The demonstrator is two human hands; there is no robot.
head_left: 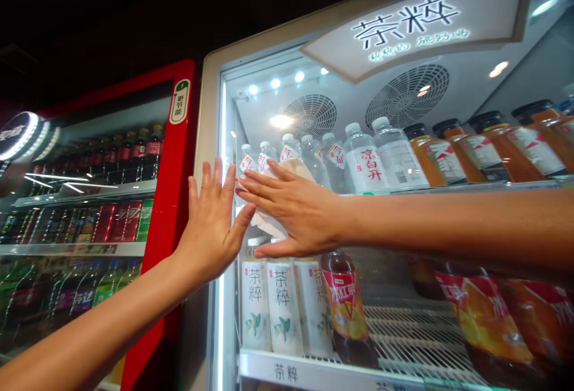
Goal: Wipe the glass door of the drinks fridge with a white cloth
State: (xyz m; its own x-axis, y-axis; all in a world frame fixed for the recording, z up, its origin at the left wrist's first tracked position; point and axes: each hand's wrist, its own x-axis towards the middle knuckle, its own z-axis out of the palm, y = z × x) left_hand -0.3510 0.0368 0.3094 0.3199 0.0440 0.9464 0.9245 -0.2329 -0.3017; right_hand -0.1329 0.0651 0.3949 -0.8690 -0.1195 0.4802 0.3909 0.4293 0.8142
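Note:
My left hand [214,223] lies against the left frame edge of a lit drinks fridge [210,110], fingers spread and pointing up. Close beside it, my right hand [296,208] is flat over the glass door with its fingers apart. Under the right palm shows a pale cloth or tissue [268,222], pressed to the glass and partly hidden. Behind the glass, clear water bottles [362,161] stand on the upper shelf, and white tea bottles [282,307] stand below the hands.
On the left is a red fridge [173,188] with cola bottles [153,150] and cans [130,222]. Amber bottles [443,152] fill the upper right shelf. A dark red tea bottle [347,307] stands on the lower wire shelf. A lit sign [417,26] hangs at the top.

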